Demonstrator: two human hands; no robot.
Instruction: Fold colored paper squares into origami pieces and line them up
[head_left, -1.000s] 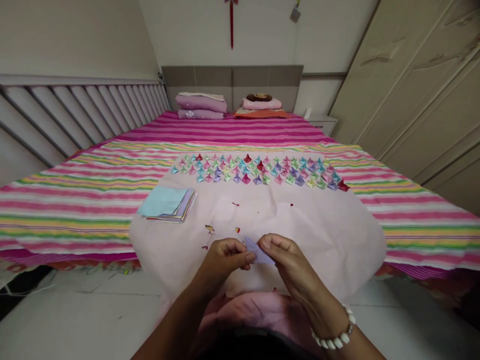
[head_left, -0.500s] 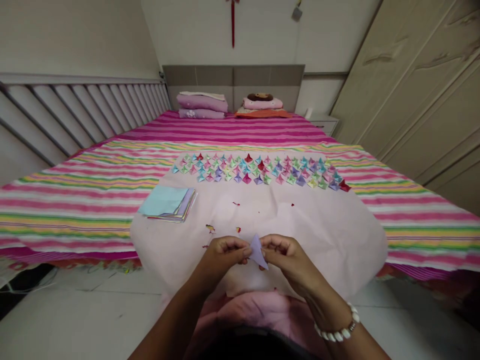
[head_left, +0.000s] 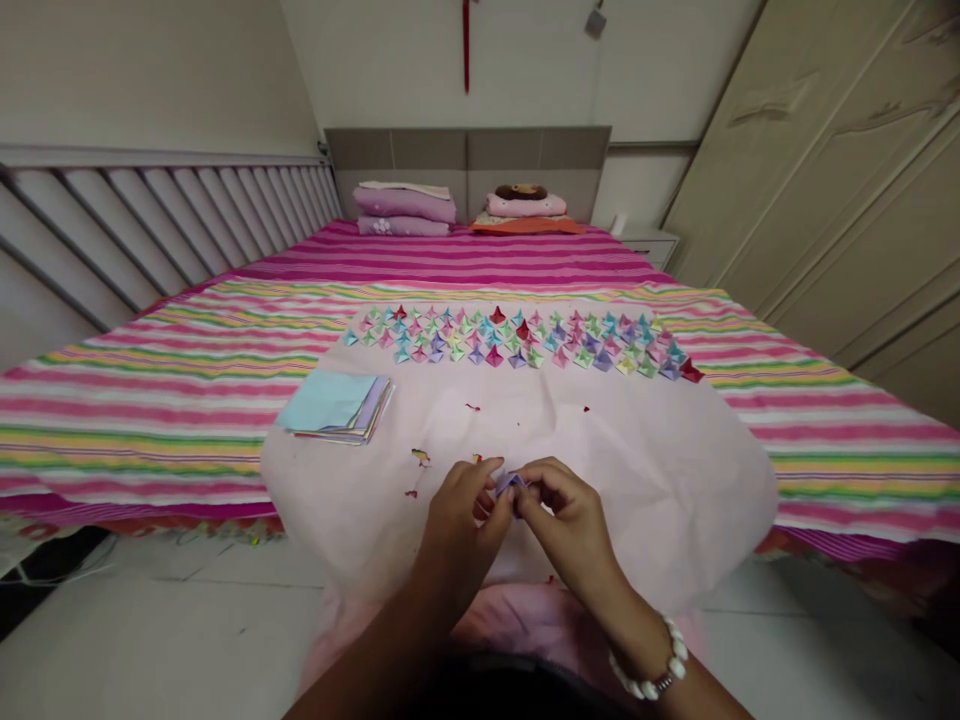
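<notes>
Between my two hands is a small folded piece of purple paper (head_left: pixel 511 482), partly hidden by my fingers. My left hand (head_left: pixel 466 510) pinches it from the left, with the thumb at its near edge. From the right, my right hand (head_left: pixel 559 500) grips its other side between thumb and fingers; a white bead bracelet circles that wrist. Both hands are just above a pale pink sheet (head_left: pixel 637 470). Across the sheet's far part stand rows of small folded paper shapes (head_left: pixel 517 357) in many colours. To the left lies a stack of square papers (head_left: pixel 334 402), light blue on top.
Small red and yellow scraps (head_left: pixel 421 457) lie on the sheet beyond and left of my hands. The sheet rests on a bed with a striped cover (head_left: pixel 150 400). Folded bedding (head_left: pixel 405 205) sits by the headboard (head_left: pixel 420 150). A slatted rail (head_left: pixel 187 220) runs along the left.
The purple paper has gone from a flat, upright triangle to a more opened, compact fold. My left hand has turned and shifted right, its thumb now close to the right thumb.
</notes>
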